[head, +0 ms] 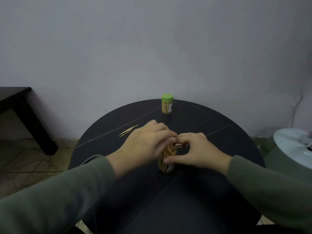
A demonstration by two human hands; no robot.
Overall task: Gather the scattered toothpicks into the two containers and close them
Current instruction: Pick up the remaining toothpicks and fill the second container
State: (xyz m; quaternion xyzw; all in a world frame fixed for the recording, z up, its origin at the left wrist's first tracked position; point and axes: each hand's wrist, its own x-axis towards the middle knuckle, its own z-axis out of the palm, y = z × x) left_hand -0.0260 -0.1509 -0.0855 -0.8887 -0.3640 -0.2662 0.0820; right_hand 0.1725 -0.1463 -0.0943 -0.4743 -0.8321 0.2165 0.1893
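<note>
From the head camera, a person in grey-green sleeves reaches over a round black table [194, 191]. At its centre stands an open clear plastic container [166, 163], upright and packed with wooden toothpicks. The left hand [146, 141] lies over the container's mouth, fingers curled down onto the toothpick tops; whether it pinches any cannot be told. The right hand [194, 150] grips the container, its thumb pressed against the near side and its fingers curled behind, where a few toothpick tips [178, 145] stick out. A small bunch of loose toothpicks [128, 130] lies on the table left of the hands. A second clear container with a green lid [167, 104] stands closed at the far edge.
</note>
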